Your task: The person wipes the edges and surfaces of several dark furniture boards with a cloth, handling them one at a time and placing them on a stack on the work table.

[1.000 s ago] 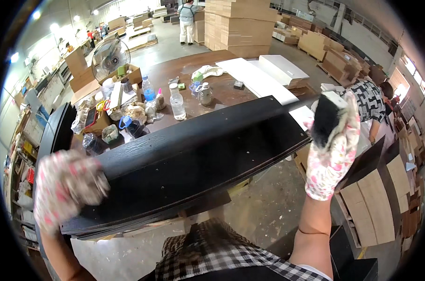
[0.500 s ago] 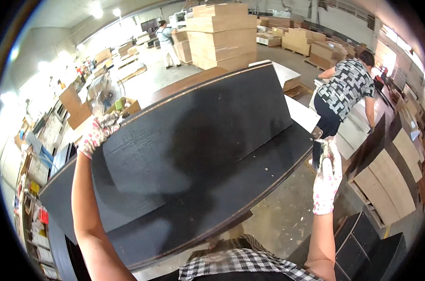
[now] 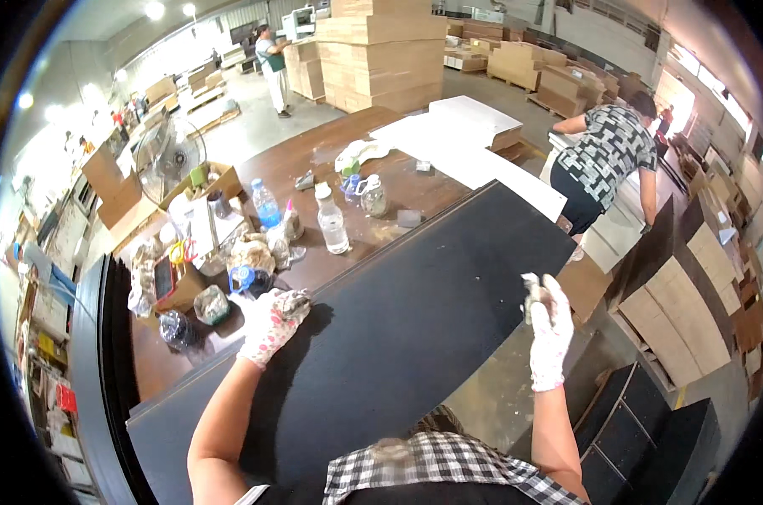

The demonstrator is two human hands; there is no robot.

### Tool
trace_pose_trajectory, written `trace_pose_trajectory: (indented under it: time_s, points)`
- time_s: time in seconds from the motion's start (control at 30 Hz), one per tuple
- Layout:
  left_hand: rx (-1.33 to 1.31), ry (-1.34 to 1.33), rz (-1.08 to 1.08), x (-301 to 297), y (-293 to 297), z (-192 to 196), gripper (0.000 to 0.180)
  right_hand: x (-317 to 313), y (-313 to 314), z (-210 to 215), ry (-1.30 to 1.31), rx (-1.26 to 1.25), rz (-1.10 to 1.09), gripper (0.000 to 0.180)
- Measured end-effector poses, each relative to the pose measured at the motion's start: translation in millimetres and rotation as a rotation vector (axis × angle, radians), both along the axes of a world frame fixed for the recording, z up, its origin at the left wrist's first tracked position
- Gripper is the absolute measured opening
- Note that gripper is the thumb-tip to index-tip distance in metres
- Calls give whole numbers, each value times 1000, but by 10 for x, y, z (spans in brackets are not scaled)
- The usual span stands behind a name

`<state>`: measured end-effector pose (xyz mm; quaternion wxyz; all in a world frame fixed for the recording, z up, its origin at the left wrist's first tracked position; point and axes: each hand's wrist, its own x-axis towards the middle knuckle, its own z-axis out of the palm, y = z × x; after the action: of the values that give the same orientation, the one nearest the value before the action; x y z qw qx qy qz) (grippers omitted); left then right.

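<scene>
A large black panel (image 3: pixel 415 303) lies flat before me on a brown table, sloping up to the right. My left hand (image 3: pixel 272 328), in a white glove with pink dots, rests on the panel near its far edge. Its fingers are curled together at grey, smudged tips; whether something is in them is hidden. Over the panel's right end, my right hand (image 3: pixel 551 332), also gloved, is closed on a small flat scraper (image 3: pixel 529 279), mostly covered by the fingers. Small pale specks dot the panel near that hand.
Bottles (image 3: pixel 332 220), jars and a cardboard box (image 3: pixel 221 181) crowd the brown table (image 3: pixel 272 164) beyond the panel. White boards (image 3: pixel 491 164) lie far right. A co-worker (image 3: pixel 608 160) bends over pale panels at right. Black panels (image 3: pixel 116 337) stand at left; a fan (image 3: pixel 171 156) stands behind.
The black panel, tilted up before, now lies flat and shows the cluttered table behind it. My left hand moved right and nearer; my right hand came slightly left and nearer.
</scene>
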<state>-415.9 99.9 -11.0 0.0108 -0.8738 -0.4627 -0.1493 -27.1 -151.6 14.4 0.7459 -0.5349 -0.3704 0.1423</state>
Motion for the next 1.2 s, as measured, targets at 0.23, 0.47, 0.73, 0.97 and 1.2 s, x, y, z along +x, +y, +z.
trace_pose_trajectory:
  time_s: [0.23, 0.47, 0.73, 0.97, 1.2]
  points:
    - [-5, 36, 2, -9, -112, 132, 18, 53, 1014, 31, -218, -277, 349, 30]
    - [-121, -243, -120, 293, -239, 190, 25, -201, 2304, 254, -1098, -250, 576, 26]
    - [45, -186, -225, 641, -925, 216, 45, -833, 2656, 154, -1389, -140, 788, 16]
    - [-30, -157, -232, 752, -857, 256, 51, 233, 2817, 158, -1352, -326, 522, 18]
    - [36, -235, -213, 736, -878, 233, 57, 128, 2766, -2, -1493, -259, 601, 32]
